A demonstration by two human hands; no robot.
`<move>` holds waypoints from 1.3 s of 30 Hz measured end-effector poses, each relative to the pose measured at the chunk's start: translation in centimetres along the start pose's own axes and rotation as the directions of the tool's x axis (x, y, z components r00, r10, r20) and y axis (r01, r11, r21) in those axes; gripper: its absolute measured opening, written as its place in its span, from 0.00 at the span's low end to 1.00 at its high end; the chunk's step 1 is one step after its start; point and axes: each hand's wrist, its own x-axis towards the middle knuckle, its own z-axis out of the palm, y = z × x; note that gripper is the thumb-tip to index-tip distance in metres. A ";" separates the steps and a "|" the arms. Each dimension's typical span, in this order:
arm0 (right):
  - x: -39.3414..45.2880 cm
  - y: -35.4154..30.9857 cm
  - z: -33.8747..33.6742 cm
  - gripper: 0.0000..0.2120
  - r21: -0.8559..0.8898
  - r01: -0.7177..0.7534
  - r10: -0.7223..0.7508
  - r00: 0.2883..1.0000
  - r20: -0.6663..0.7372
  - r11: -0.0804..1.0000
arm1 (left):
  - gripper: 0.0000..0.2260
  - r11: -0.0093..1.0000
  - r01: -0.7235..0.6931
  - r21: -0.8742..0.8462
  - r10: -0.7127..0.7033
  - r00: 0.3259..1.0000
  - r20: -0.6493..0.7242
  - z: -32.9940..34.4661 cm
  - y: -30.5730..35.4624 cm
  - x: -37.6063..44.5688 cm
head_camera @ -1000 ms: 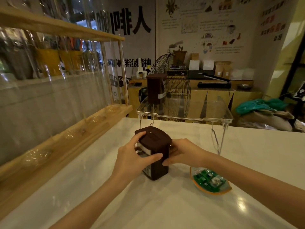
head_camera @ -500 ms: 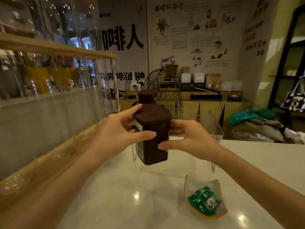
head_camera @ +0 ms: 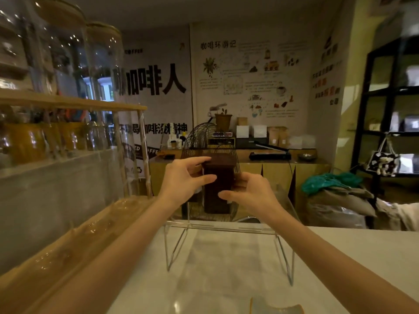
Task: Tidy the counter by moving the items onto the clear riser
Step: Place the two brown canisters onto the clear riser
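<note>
Both hands hold a dark brown canister (head_camera: pixel 218 184) with a square lid, upright over the top of the clear riser (head_camera: pixel 222 230). My left hand (head_camera: pixel 184 180) grips its left side near the lid. On the right side, my right hand (head_camera: pixel 251 196) has its thumb across the front. The canister's base is at or just above the riser's top; I cannot tell if it touches. The riser stands on wire legs on the white counter (head_camera: pixel 340 257). No second canister shows; the held one and my hands cover the riser's back.
A wooden shelf (head_camera: pixel 74 234) with glass jars runs along the left. The rim of a shallow dish (head_camera: pixel 276 310) peeks in at the bottom edge. Behind the counter are a wire fan guard (head_camera: pixel 199 141), a sideboard and bags on the floor.
Both hands have carried the brown canister up and away from me, from the counter to the riser's top. The view has tilted up, so the dish of green sweets is nearly out of frame.
</note>
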 end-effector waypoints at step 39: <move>3.2 4.4 3.1 0.25 -0.172 -0.072 0.089 0.992 0.094 0.982 | 0.20 0.967 0.083 0.242 -0.052 0.990 -0.132 5.3 -5.0 4.7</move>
